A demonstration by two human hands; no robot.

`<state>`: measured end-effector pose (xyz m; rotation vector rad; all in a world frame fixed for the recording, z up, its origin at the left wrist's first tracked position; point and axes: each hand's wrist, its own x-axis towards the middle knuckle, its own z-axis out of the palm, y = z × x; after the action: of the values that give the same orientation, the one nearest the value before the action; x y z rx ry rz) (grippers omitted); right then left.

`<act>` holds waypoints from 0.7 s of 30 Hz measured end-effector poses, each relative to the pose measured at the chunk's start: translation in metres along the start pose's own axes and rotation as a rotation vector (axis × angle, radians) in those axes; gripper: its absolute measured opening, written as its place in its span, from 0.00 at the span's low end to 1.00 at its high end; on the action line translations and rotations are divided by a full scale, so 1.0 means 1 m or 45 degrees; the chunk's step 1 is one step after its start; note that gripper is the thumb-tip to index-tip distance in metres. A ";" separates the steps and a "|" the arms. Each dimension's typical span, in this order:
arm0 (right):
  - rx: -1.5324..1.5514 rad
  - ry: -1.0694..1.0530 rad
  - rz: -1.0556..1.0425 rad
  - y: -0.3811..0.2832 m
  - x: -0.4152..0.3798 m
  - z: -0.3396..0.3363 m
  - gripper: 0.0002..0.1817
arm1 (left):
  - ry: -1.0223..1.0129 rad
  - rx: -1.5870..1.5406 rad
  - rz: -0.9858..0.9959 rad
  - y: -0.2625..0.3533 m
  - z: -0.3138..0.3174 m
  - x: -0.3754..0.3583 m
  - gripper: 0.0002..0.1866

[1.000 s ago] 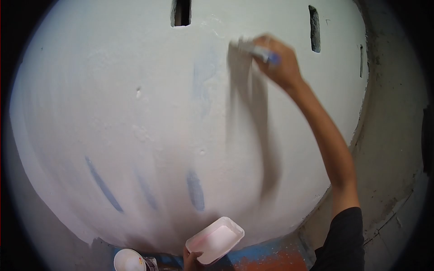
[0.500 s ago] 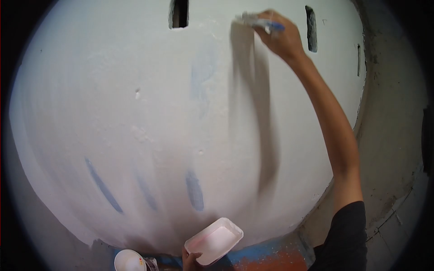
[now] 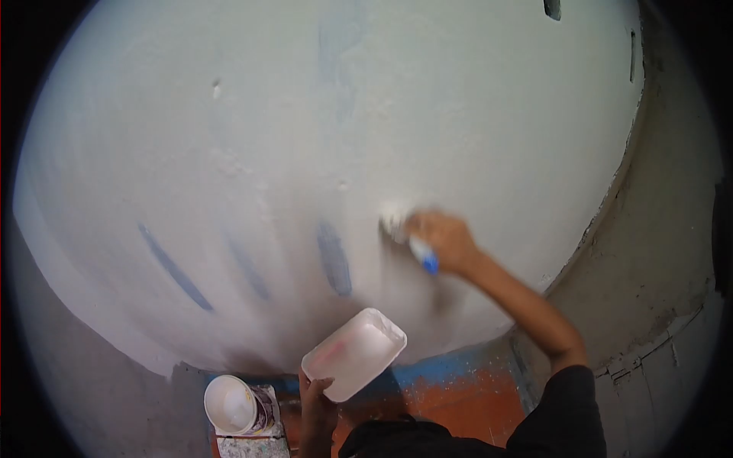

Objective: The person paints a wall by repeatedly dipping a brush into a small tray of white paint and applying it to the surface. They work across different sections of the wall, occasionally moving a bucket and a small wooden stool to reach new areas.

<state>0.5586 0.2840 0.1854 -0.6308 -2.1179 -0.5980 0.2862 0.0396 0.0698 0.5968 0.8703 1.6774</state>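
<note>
Paintbrush (image 3: 408, 238) in our right hand (image 3: 447, 240) presses against the white wall (image 3: 473, 114), its bristle end pale with paint and blurred, its blue handle tip poking out below the fingers. We have the right fingers curled shut around the handle, and the hand sits low on the painted area, just right of the nearest blue streak (image 3: 334, 258). We count 3 such blue streaks showing through the white coat in the lower part of the wall, and a fainter bluish patch near the top.

Our left hand (image 3: 317, 393) grips a shallow white tray (image 3: 353, 353) by its lower corner, fingers closed on the rim, thumb over the edge. We hold the tray tilted, close to the wall and below the brush, well apart from it; its inside shows white paint with a faint pink tint.

Just left of the left hand we see a round paint bucket (image 3: 233, 404) standing upright, filled with white paint, on the floor (image 3: 458, 397), which shows orange and blue patches. To the right the white coat ends at a bare grey wall (image 3: 664, 229), and a dark slot (image 3: 553, 8) sits at the top edge.
</note>
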 end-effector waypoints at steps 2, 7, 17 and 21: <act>0.114 0.303 -0.026 0.041 0.054 -0.034 0.17 | 0.022 0.027 -0.012 0.000 -0.004 -0.001 0.34; -0.247 0.575 0.016 0.045 0.146 -0.097 0.16 | 0.010 0.056 -0.044 -0.002 -0.007 0.004 0.37; 0.020 0.004 -0.018 -0.051 -0.001 0.059 0.22 | 0.154 -0.015 -0.030 0.016 -0.012 0.001 0.33; 0.077 0.303 0.037 -0.005 0.079 0.000 0.18 | 0.165 -0.008 0.062 0.015 -0.014 -0.001 0.33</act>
<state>0.5132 0.2977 0.2486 -0.5280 -1.8940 -0.5622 0.2667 0.0334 0.0729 0.5132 0.9494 1.7772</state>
